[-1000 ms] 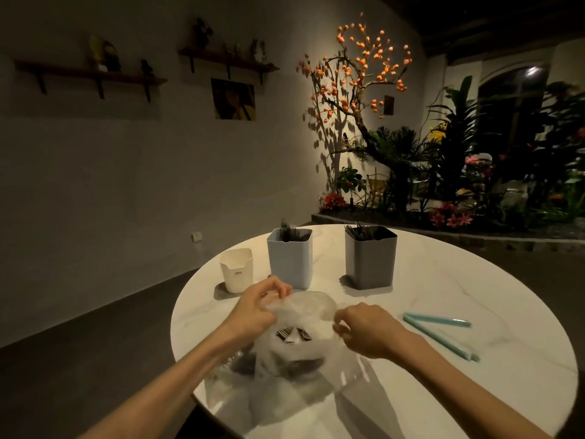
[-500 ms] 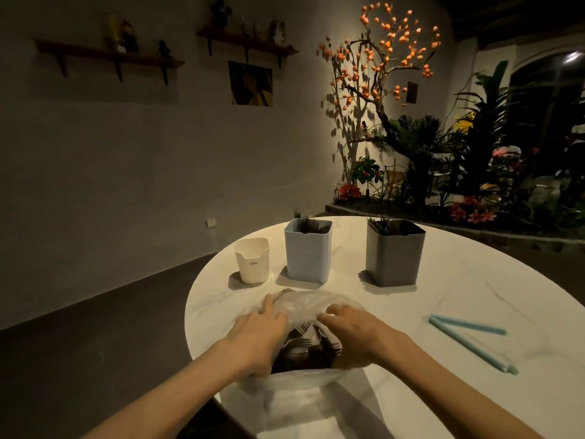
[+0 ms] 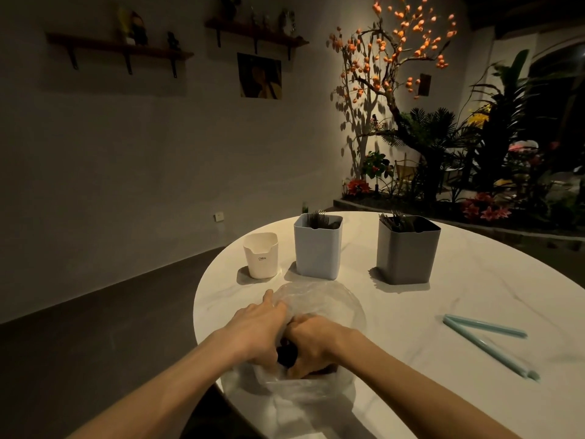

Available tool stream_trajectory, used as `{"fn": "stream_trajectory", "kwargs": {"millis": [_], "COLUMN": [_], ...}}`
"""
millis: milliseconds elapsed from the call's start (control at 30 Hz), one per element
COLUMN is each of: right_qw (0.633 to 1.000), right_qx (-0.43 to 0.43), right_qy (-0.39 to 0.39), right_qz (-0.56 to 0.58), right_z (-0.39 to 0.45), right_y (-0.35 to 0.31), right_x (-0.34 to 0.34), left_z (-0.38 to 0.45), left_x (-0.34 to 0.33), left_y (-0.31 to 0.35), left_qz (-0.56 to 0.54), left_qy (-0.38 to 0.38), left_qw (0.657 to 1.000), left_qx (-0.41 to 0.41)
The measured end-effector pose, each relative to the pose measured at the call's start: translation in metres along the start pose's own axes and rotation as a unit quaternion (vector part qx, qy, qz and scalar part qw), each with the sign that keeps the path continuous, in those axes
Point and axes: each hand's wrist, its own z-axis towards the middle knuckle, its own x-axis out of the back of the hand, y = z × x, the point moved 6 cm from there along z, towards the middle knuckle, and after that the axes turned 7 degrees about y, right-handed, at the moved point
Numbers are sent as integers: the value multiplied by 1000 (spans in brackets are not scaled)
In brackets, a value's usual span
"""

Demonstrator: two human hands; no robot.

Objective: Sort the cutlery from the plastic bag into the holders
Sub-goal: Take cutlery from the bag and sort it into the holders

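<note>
Both hands sit at the plastic bag [image 3: 319, 301] mouth on the table [image 3: 474, 296]; left hand [image 3: 258, 331] grips its rim; right hand [image 3: 311, 340] curls inside, contents unclear; holders [image 3: 318, 248] stand just beyond.

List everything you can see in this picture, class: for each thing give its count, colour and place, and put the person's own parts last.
table: one, white, round, foreground
plastic bag: one, clear, near table edge, dark cutlery inside
small holder: one, white, left of the row
middle holder: one, pale blue-grey, holds dark forks
right holder: one, dark grey, holds dark cutlery
sticks: two, light blue, table's right
shelves: two, brown, on wall
tree: one, orange-fruited, by plants
left hand: one, on the bag
right hand: one, fingers curled in the bag
</note>
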Motion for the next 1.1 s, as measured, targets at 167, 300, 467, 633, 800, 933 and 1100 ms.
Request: {"fn": "stream_trajectory", "kwargs": {"millis": [167, 300, 467, 633, 800, 933, 1100], "right_qw": [999, 995, 998, 998, 998, 998, 996], "right_qx": [2, -1, -10, 9, -15, 11, 3], "right_qy": [-30, -58, -54, -15, -46, -46, 6], "right_qz": [-42, -76, 10, 54, 32, 40, 91], "right_z": [11, 9, -2, -7, -9, -19, -33], "right_y": [-8, 1, 14, 16, 28, 18, 25], "right_x": [-7, -1, 14, 31, 37, 50, 85], "left_z": [-5, -8, -2, -1, 1, 3, 11], "left_x": [1, 2, 14, 11, 17, 40, 61], "left_y": [-6, -10, -14, -10, -14, -19, -31], "left_qz": [-5, 12, 1, -8, 78, 117, 100], "left_qy": [-23, -52, 11, 10, -25, 4, 10], "left_qw": [1000, 998, 999, 999, 995, 991, 993], "left_qx": [19, 23, 49, 48, 52, 66, 68]}}
